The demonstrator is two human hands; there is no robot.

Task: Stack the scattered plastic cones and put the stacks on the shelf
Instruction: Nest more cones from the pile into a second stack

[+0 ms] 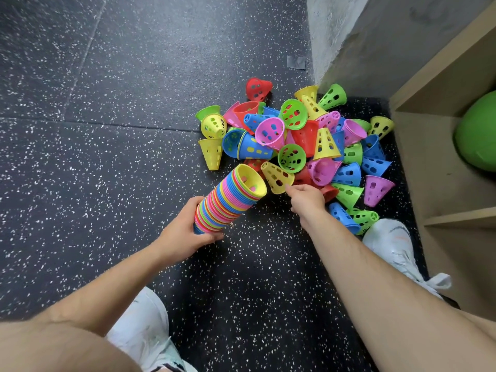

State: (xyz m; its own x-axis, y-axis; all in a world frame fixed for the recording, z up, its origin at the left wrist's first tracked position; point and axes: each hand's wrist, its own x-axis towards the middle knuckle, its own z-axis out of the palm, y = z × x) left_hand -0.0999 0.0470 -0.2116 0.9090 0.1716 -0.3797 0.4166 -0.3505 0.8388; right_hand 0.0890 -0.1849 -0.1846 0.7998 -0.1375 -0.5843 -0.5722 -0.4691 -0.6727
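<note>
My left hand (188,234) grips the bottom of a long tilted stack of nested cones (228,202) in many colours, its open yellow end pointing up towards the pile. My right hand (306,198) reaches to a single yellow perforated cone (276,177) lying at the near edge of the pile, and its fingertips pinch that cone's rim. Beyond it lies the pile of scattered cones (308,138), red, green, blue, pink, purple and yellow, spread on the floor in the corner. The wooden shelf (440,167) stands at the right.
The floor (107,130) is black speckled rubber. A grey wall (349,36) closes the corner behind the pile. A green ball (477,130) sits inside the shelf. My white shoes (394,240) stand close to the pile, the right one touching cones.
</note>
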